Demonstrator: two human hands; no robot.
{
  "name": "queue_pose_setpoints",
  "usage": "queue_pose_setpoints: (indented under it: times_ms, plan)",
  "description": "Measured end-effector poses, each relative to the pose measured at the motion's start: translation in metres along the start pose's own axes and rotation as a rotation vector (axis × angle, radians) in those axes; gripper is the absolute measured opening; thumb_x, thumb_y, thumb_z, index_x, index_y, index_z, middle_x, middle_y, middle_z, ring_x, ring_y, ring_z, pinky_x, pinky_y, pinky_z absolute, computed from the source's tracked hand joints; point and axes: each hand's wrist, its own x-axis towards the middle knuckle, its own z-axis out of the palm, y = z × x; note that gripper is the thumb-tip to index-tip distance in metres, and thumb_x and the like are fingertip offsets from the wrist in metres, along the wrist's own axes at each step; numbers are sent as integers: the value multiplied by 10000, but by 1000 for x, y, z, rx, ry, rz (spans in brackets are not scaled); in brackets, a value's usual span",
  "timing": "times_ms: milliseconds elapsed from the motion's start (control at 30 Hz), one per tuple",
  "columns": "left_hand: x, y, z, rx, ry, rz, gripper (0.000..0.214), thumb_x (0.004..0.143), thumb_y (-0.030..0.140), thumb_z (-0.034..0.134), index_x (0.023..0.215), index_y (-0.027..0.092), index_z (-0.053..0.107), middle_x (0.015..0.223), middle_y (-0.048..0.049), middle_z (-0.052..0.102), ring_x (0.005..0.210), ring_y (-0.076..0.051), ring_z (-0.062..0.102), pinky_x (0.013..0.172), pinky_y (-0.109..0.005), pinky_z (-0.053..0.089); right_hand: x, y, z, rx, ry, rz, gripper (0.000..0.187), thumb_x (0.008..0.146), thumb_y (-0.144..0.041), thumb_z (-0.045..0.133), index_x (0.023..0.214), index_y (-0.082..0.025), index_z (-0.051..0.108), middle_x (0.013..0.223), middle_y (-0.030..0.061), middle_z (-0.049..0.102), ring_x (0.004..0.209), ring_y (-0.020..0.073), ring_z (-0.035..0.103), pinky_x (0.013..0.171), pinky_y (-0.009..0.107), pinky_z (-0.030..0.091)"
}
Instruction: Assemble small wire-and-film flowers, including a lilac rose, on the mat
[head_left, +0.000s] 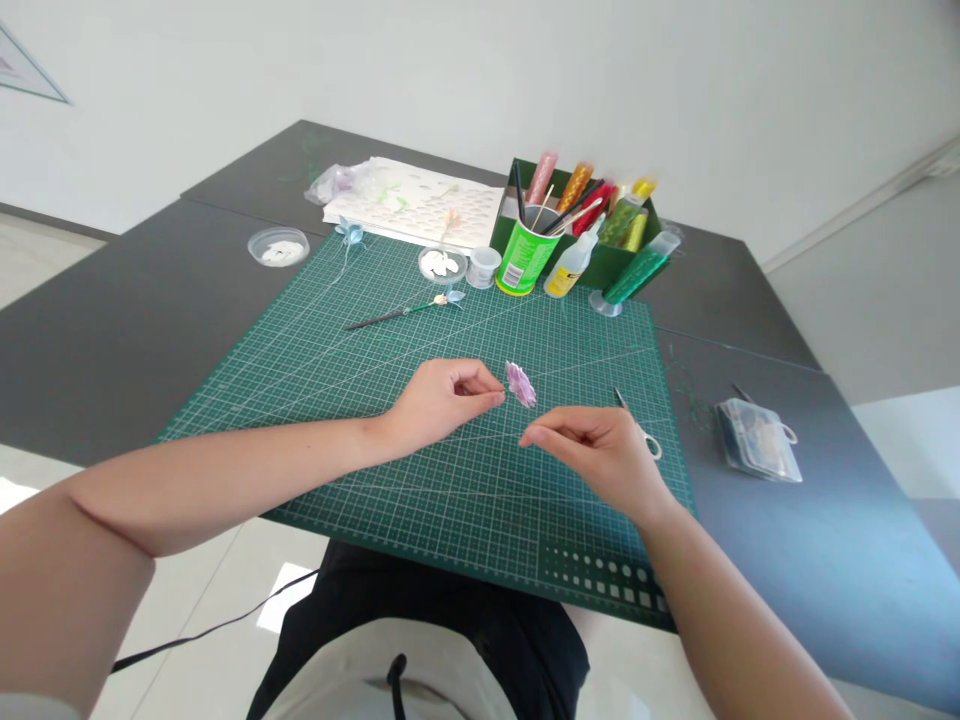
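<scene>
A small pink-purple artificial flower is held above the green cutting mat. My left hand is closed in a pinch right beside it, with the fingertips at the flower's left side; its stem is too thin to see. Just below and to the right, my right hand is pinched with thumb and fingers together. Whatever lies between those fingertips is too fine to make out. Scissors lie on the mat, partly hidden behind my right hand.
Beyond my hands stand a green can of tools, a glue bottle, a small tub and a dish of white pieces. A dark green box holds glitter tubes. A thin stick with small flowers lies left; a plastic case sits right.
</scene>
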Motion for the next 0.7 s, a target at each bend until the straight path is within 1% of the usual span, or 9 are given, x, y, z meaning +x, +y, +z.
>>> queue_pose_setpoints:
  times_ms: [67,100,200,300,367,433,600,700]
  plan:
    - [-1,0,0,85,-55,40,84,878,229,740,816,177,760,749,10,755,662,-108,667,611,-219,493,-2,-1,1,6,-1,-88,240,901,-357,709,783,-201,847,543,8,648,443,88,412,417,242,278]
    - [-2,0,0,136,-102,75,75,883,211,737,821,183,768,746,15,758,664,-108,672,617,-218,493,-3,-1,2,16,13,-128,224,902,-349,715,799,-208,855,576,21,695,444,95,458,414,241,301]
    - [-7,4,1,292,-261,247,92,900,155,718,849,188,787,792,12,780,717,-117,702,672,-222,508,-5,-2,4,47,99,-189,179,902,-307,721,828,-229,864,633,35,764,489,130,601,432,240,399]
    - [-14,8,3,395,-356,401,125,924,127,683,870,181,781,863,-2,795,785,-132,724,727,-230,521,-4,-1,5,37,234,-172,161,891,-250,715,833,-249,866,700,31,800,541,144,663,466,238,458]
    - [-17,8,4,455,-377,449,138,940,135,662,880,190,773,876,2,795,797,-137,726,732,-238,522,-2,0,5,6,308,-144,157,877,-248,719,823,-256,866,723,28,808,543,143,657,469,241,457]
    - [-19,8,4,514,-388,477,141,955,157,646,894,203,764,875,10,790,795,-141,723,715,-248,517,1,3,5,-27,340,-108,163,875,-281,717,819,-259,868,726,30,806,538,146,640,477,253,456]
    - [-19,3,4,598,-391,533,119,969,194,636,908,215,736,867,22,778,788,-144,713,680,-260,484,5,9,7,-67,357,-37,203,872,-354,702,821,-251,869,746,43,807,559,169,623,508,288,467]
    - [-19,2,4,607,-376,543,120,977,213,625,891,212,709,872,23,775,784,-139,707,663,-255,468,8,12,8,-83,354,-11,212,867,-366,699,823,-247,869,735,44,799,578,176,621,507,284,445]
